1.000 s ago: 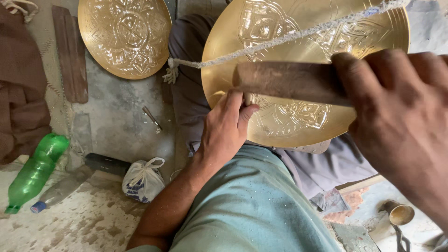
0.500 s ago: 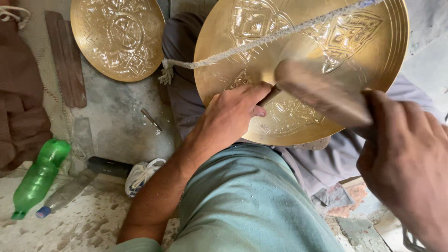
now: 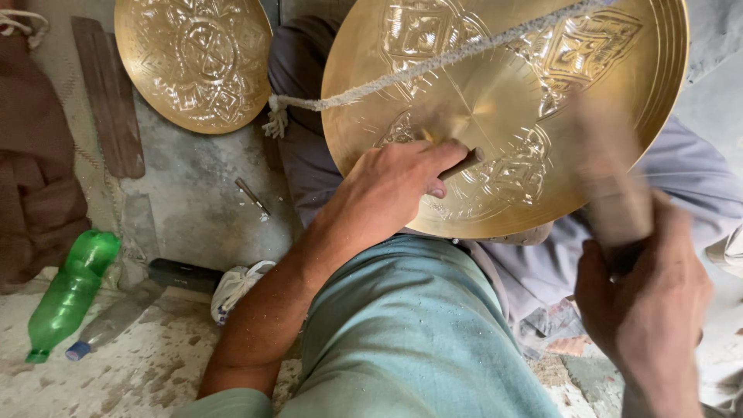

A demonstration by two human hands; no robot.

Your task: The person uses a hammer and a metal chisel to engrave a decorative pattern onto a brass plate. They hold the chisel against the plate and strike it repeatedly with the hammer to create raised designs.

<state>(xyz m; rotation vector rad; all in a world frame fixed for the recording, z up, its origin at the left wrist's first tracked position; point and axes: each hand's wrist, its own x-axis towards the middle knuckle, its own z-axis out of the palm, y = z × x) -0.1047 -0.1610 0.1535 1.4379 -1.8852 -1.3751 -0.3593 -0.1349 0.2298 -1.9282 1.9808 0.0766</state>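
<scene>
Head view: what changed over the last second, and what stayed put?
The right hand swung its blurred mallet from across the brass plate down to the right. The left hand still holds the punch on the plate; the rope is unchanged.

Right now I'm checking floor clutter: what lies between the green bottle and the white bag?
In the head view, between the green bottle and the white bag lie a clear plastic bottle with a blue cap and a flat dark block.
</scene>
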